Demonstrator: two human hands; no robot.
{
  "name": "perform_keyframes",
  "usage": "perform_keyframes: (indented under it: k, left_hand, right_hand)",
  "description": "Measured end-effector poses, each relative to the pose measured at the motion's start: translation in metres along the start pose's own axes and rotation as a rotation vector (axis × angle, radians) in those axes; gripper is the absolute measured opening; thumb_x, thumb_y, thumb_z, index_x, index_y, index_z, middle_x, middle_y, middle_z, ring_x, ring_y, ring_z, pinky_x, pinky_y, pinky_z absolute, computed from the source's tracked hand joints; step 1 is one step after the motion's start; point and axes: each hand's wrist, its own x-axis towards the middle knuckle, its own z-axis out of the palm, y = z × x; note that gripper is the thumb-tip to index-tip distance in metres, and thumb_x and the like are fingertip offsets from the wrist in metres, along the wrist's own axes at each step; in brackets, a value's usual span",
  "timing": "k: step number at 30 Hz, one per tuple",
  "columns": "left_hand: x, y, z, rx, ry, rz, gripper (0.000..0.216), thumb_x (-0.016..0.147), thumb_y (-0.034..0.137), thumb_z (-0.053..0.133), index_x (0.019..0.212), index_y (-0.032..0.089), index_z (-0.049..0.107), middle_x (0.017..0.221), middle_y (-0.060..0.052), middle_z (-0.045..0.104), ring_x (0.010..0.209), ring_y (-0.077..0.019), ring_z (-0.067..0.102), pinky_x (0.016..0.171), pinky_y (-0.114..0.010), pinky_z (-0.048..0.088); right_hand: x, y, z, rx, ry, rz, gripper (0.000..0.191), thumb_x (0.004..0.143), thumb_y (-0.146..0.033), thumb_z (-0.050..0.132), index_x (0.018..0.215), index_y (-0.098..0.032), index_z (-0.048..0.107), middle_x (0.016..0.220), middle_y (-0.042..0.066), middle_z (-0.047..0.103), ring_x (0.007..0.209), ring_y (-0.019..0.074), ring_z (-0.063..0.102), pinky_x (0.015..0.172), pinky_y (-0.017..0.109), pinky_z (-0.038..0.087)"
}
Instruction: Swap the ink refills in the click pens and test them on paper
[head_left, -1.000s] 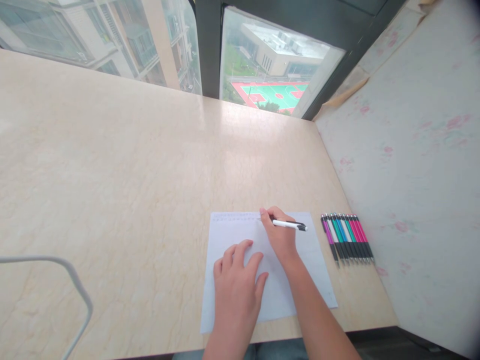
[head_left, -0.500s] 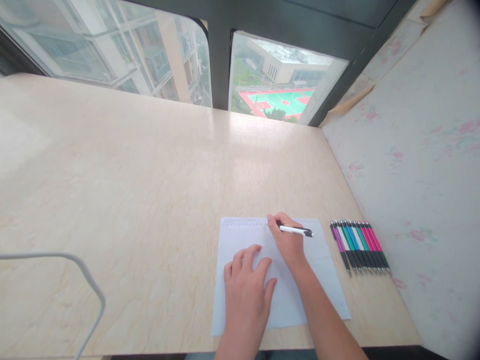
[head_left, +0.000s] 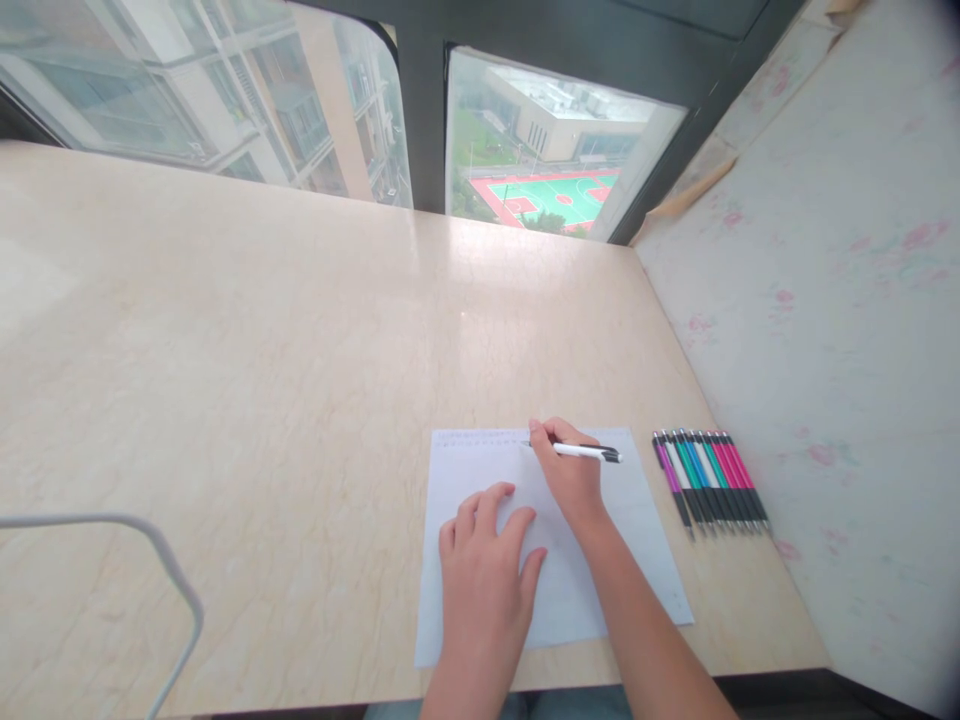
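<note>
A white sheet of paper [head_left: 626, 560] lies near the front edge of the marbled surface, with rows of small, faint writing along its top. My right hand [head_left: 571, 478] is closed round a white and black pen [head_left: 585, 452], its tip at the second written row. The pen's back end slants off to the right. My left hand [head_left: 487, 565] rests palm down on the lower left part of the sheet, fingers spread and holding nothing.
Several pens [head_left: 709, 480] in purple, white, green, blue and pink lie side by side right of the paper, close to the flowered wall [head_left: 832, 370]. A grey cable [head_left: 176, 575] curves over the left front. Dark-framed windows [head_left: 427, 120] stand behind.
The whole view has shifted slightly, so everything sits a little further left and higher. Both hands keep nearly the same pose on the paper, and the pen stays in the right hand.
</note>
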Motion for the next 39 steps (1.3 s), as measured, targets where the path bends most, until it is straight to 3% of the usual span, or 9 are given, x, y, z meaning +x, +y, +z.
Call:
perform_keyframes:
  k: [39]
  left_hand:
    - [-0.0006, 0.0007, 0.0012, 0.006, 0.008, 0.003, 0.024, 0.081, 0.018, 0.066, 0.103, 0.027, 0.067, 0.133, -0.007, 0.058, 0.12, -0.0315, 0.049, 0.088, -0.048, 0.041]
  right_hand:
    - [-0.0018, 0.0019, 0.0028, -0.052, 0.051, -0.006, 0.041, 0.09, -0.04, 0.051, 0.055, -0.02, 0.041, 0.05, -0.007, 0.037, 0.049, 0.0092, 0.033, 0.05, 0.023, 0.029]
